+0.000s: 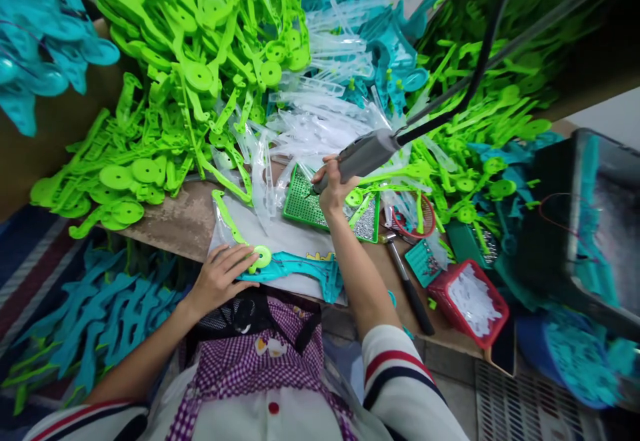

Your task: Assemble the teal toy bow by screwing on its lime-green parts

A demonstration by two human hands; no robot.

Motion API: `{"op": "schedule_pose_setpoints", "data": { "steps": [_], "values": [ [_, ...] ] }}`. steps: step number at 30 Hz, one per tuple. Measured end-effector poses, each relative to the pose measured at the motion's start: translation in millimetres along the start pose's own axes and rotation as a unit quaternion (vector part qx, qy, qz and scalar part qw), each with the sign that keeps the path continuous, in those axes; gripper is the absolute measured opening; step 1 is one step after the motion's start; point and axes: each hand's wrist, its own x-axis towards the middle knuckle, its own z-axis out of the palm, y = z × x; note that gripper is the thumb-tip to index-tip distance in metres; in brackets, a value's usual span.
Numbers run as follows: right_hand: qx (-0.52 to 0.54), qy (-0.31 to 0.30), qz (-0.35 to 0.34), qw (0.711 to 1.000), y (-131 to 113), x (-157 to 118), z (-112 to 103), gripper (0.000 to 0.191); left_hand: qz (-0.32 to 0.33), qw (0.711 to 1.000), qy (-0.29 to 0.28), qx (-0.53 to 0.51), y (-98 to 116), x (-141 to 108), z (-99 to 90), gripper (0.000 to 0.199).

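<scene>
A grey electric screwdriver (pixel 367 154) hangs at a slant from a black cable, and my right hand (pixel 336 191) is wrapped around its lower end. Its tip points down over a green perforated screw tray (pixel 305 204) with small metal screws in its right part. In front of me, a teal plastic part (pixel 295 266) lies joined or laid against a lime-green plastic arm (pixel 227 218) with a round disc (pixel 261 256). My left hand (pixel 225 271) grips them near the disc, fingers over the top and thumb along the near edge. The contact under the fingers is hidden.
Lime-green parts (pixel 200 74) and clear plastic strips (pixel 320 121) are heaped behind. To the right are a hammer (pixel 410 284), a red basket (pixel 420 218), a teal screw box (pixel 423 261) and a red bin (pixel 440 288) of white pieces. Teal parts (pixel 100 308) hang lower left.
</scene>
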Motion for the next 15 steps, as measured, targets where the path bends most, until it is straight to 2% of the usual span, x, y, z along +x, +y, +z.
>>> {"op": "schedule_pose_setpoints", "data": {
  "steps": [6, 10, 13, 15],
  "values": [
    [-0.021, -0.022, -0.006, 1.000, 1, 2, -2, 0.049, -0.006, 1.000, 0.013, -0.008, 1, -2, 2.7, 0.042],
    [0.035, 0.000, -0.044, 0.998, -14, 4, -8, 0.050, -0.010, 1.000, 0.015, -0.003, 2, -3, 4.7, 0.042],
    [0.092, -0.005, -0.059, 0.994, -33, -10, -2, 0.049, -0.013, 1.000, 0.004, -0.006, 1, -4, 6.5, 0.042],
    [0.112, -0.060, -0.032, 0.991, -44, -32, 13, 0.051, -0.017, 1.000, -0.005, -0.008, 1, -5, 8.0, 0.042]
  ]
}}
